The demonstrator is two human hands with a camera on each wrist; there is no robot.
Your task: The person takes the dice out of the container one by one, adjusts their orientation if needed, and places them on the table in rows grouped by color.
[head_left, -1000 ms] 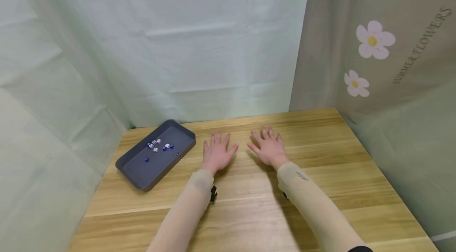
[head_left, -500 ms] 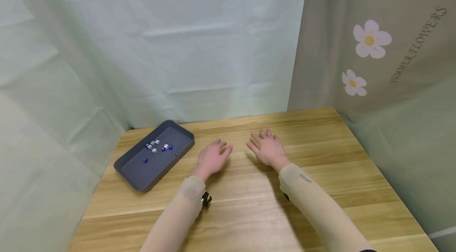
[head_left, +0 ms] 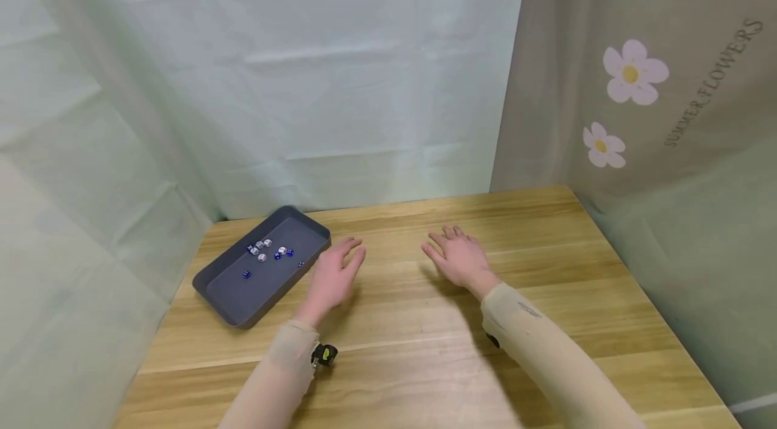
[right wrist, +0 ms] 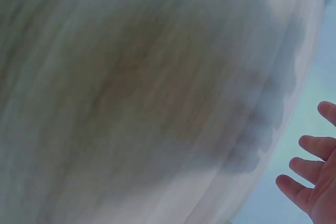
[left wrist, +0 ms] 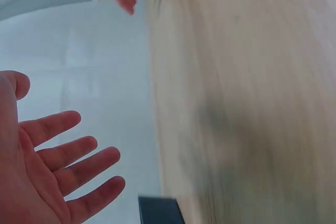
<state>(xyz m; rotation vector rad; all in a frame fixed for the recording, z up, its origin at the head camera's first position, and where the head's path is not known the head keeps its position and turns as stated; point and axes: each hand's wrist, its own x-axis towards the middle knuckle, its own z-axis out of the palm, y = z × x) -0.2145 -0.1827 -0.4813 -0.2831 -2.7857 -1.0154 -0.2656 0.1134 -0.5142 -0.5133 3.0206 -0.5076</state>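
My left hand point(head_left: 332, 275) is raised over the table just right of a dark grey tray point(head_left: 224, 314), its fingertips close to the tray's right rim. In the left wrist view its fingers point(left wrist: 79, 174) are spread and lightly bent, with nothing between them. Several small dice lie in the tray, among them white dice point(head_left: 262, 258) and blue dice point(head_left: 246, 274). My right hand point(head_left: 463, 259) hovers palm down over the right half of the table. Its fingers point(right wrist: 307, 169) are apart and hold nothing in the right wrist view.
The wooden table point(head_left: 400, 348) reaches back to a pale cloth curtain point(head_left: 364, 78). On the right hangs a brownish curtain with printed flowers point(head_left: 636, 73). A black strap device point(head_left: 324, 354) sits on my left wrist.
My left hand has moved left toward the tray, and its fingers have gone from widely spread to more relaxed. The right hand has barely shifted. Tray and dice stay put.
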